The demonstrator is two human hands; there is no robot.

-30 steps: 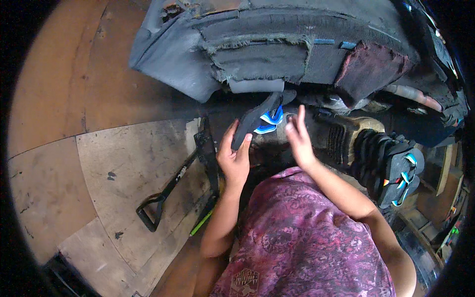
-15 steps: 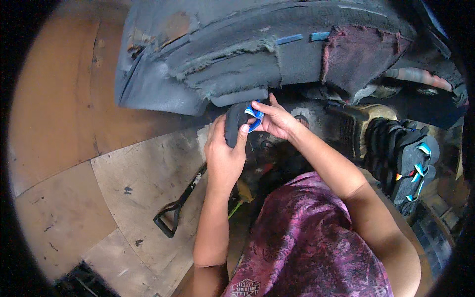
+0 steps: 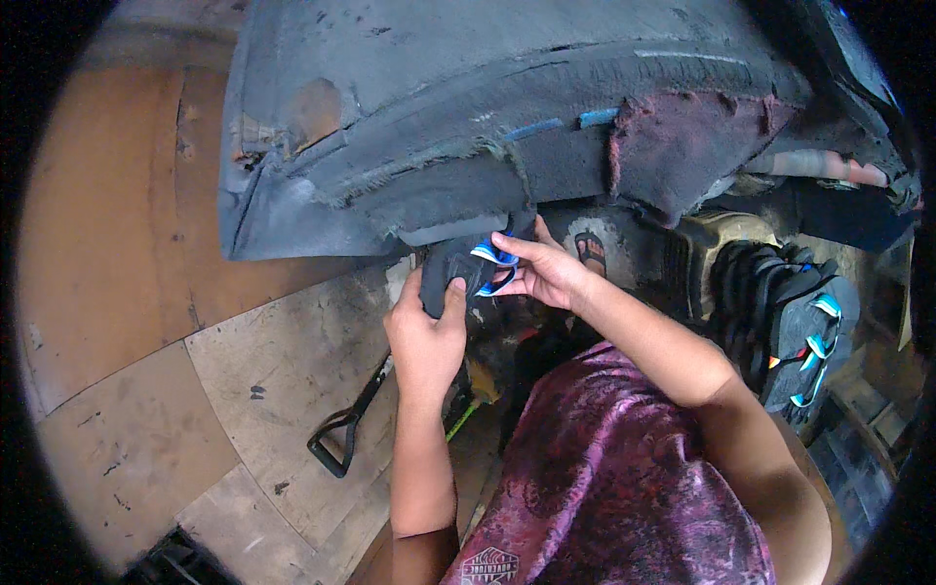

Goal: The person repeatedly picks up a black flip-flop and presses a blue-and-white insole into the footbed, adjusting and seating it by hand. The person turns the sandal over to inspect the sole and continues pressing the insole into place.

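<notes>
Both hands hold a black flip-flop sandal (image 3: 445,268) with blue and white straps, at the lower edge of a worn, grey-coated machine (image 3: 419,97). My left hand (image 3: 429,322) grips the sandal from the left, its thumb on the black sole. My right hand (image 3: 546,268) has its thumb on the strap at the right side, its other fingers partly behind the sandal. A padded grey lip (image 3: 451,227) with frayed cloth above it is just over the sandal, which seems to touch it; I cannot tell exactly.
A stack of black flip-flops (image 3: 804,346) with blue straps stands at the right. A black loop handle (image 3: 343,429) lies over pale boards at lower left. Brown panels (image 3: 122,224) line the left. A sandalled foot (image 3: 590,252) shows below the machine. A reddish cloth patch (image 3: 682,146) hangs on it.
My right hand came in from being open and apart to grip the strap side of the sandal. The sandal and my left hand moved leftward; the view has also shifted.
</notes>
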